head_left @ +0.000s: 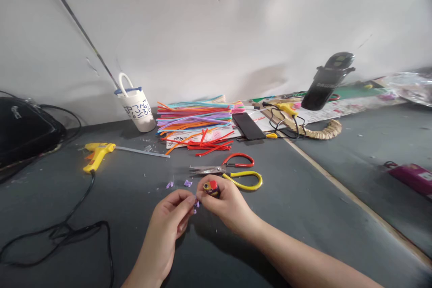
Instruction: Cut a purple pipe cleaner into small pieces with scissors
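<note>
My right hand [227, 200] is closed round a lighter [212, 187], whose red and metal top shows above the fist. Its fingertips meet those of my left hand [172, 216], which is closed in a pinch. A small purple pipe cleaner piece [197, 204] shows at the meeting fingertips, partly hidden by them. Just beyond my hands lie more short purple pieces [188, 183] on the dark table. Scissors [216, 169] with one red and one yellow handle rest behind my right hand, blades slightly apart.
A yellow glue gun [99, 155] with a looped black cord lies left. Behind are coloured pipe cleaners [195, 117], cut red ones [212, 145], a phone [249, 126] and a white cup [137, 110]. A black bottle [326, 83] and a purple pouch [411, 179] are right.
</note>
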Motion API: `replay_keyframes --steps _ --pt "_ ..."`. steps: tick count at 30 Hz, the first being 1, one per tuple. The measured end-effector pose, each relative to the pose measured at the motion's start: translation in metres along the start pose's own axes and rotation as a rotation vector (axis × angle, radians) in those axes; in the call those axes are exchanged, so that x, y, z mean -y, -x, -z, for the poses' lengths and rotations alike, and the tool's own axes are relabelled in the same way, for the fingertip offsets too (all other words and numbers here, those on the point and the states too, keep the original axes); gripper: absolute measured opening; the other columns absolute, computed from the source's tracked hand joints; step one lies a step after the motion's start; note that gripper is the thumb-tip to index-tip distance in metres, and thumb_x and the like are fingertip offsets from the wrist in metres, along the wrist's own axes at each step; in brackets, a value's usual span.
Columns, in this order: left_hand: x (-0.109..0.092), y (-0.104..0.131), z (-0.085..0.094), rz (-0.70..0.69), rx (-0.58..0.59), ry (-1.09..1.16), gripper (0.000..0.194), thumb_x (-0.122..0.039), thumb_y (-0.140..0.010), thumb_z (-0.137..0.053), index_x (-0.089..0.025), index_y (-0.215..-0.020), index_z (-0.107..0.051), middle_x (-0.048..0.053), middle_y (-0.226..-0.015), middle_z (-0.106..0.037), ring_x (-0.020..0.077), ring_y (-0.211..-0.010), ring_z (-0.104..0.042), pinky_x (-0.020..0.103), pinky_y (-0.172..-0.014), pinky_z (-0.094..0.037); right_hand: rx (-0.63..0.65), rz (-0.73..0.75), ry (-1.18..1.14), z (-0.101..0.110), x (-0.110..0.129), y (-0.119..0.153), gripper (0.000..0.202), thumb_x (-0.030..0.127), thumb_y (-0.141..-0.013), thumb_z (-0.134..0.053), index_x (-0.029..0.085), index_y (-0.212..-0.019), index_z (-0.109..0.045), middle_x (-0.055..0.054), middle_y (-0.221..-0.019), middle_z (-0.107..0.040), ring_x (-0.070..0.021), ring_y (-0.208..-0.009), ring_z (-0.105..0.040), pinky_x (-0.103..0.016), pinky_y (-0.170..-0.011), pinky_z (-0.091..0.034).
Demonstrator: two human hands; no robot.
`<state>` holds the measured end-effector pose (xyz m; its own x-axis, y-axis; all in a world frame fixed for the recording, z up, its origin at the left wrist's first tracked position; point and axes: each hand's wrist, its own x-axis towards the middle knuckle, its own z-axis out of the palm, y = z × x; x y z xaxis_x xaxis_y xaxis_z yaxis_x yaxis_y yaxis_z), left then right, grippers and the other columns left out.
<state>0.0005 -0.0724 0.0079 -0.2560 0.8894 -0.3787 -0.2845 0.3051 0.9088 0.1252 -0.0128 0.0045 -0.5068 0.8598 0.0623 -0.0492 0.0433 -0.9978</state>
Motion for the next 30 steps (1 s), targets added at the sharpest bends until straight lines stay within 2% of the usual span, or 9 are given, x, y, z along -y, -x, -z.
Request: replay_keyframes --steps 5,9,14,18,20,23,27,30 --pt "0.000 0.000 0.002 -0.105 -0.046 -0.079 0.017 -0.033 -0.069 -0.065 -0.016 -0.067 -0.062 -0.006 -0.052 -0.044 0.0039 -0.043 -0.025 0.015 -0.039 -0.017 -0.032 -0.132 -0.071 0.002 -0.002 -0.002 0.019 0.033 -0.075 -0.058 0.015 -0.075 -0.058 0.008 -0.048 -0.040 -0.0069 -0.041 -0.034 -0.019 -0.040 -0.027" --pt "0.000 0.000 0.003 -0.290 -0.099 -0.308 0.014 -0.032 -0.072 -0.063 -0.018 -0.068 -0.062 -0.005 -0.055 -0.047 0.0079 -0.049 -0.035 0.018 -0.043 -0.026 -0.038 -0.144 -0.062 0.002 0.000 -0.003 0.013 0.027 -0.071 -0.061 0.015 -0.070 -0.057 0.007 -0.050 -0.042 -0.0062 -0.042 -0.035 -0.019 -0.040 -0.026" --pt "0.004 0.000 0.007 -0.440 -0.076 -0.570 0.017 -0.033 -0.078 -0.056 -0.020 -0.067 -0.060 -0.003 -0.062 -0.052 0.0121 -0.057 -0.045 0.022 -0.053 -0.034 -0.010 -0.122 -0.049 0.001 0.003 -0.002 0.011 0.023 -0.071 -0.059 0.016 -0.064 -0.054 0.008 -0.051 -0.041 -0.0054 -0.043 -0.034 -0.019 -0.042 -0.026" --pt "0.008 0.001 0.010 -0.600 -0.077 -0.691 0.014 -0.028 -0.081 -0.052 -0.022 -0.070 -0.058 -0.003 -0.065 -0.052 0.0134 -0.059 -0.049 0.022 -0.056 -0.037 -0.002 -0.143 -0.044 0.001 0.001 -0.002 0.013 0.023 -0.072 -0.058 0.016 -0.063 -0.052 0.008 -0.049 -0.040 -0.0056 -0.043 -0.034 -0.019 -0.041 -0.026" --pt "0.007 0.002 0.009 -0.636 -0.073 -0.707 0.013 -0.026 -0.081 -0.052 -0.022 -0.070 -0.058 -0.002 -0.065 -0.052 0.0135 -0.059 -0.049 0.022 -0.056 -0.038 0.006 -0.144 -0.047 0.001 0.000 -0.003 0.013 0.022 -0.072 -0.058 0.016 -0.063 -0.052 0.008 -0.048 -0.039 -0.0056 -0.042 -0.033 -0.019 -0.040 -0.025" --pt "0.002 0.004 0.005 -0.563 -0.069 -0.631 0.013 -0.027 -0.078 -0.055 -0.021 -0.067 -0.059 -0.002 -0.064 -0.054 0.0132 -0.058 -0.048 0.022 -0.055 -0.037 0.016 -0.112 -0.055 0.002 -0.001 -0.002 0.012 0.023 -0.074 -0.056 0.016 -0.065 -0.052 0.008 -0.050 -0.039 -0.0057 -0.043 -0.032 -0.018 -0.040 -0.025" --pt "-0.004 0.005 0.001 -0.287 -0.047 -0.347 0.014 -0.031 -0.074 -0.059 -0.019 -0.068 -0.063 -0.003 -0.058 -0.052 0.0083 -0.048 -0.037 0.019 -0.044 -0.029 -0.010 0.025 0.024 0.003 0.003 -0.001 0.008 0.017 -0.073 -0.056 0.016 -0.066 -0.054 0.005 -0.060 -0.047 -0.0068 -0.051 -0.038 -0.019 -0.048 -0.031" --pt "-0.003 0.003 0.001 -0.129 0.003 -0.173 0.017 -0.034 -0.072 -0.061 -0.017 -0.070 -0.063 -0.004 -0.055 -0.050 0.0050 -0.043 -0.028 0.017 -0.040 -0.019 0.016 0.038 0.048 0.003 0.005 0.000 0.008 0.016 -0.074 -0.055 0.016 -0.066 -0.055 0.005 -0.059 -0.049 -0.0071 -0.051 -0.040 -0.019 -0.049 -0.032"
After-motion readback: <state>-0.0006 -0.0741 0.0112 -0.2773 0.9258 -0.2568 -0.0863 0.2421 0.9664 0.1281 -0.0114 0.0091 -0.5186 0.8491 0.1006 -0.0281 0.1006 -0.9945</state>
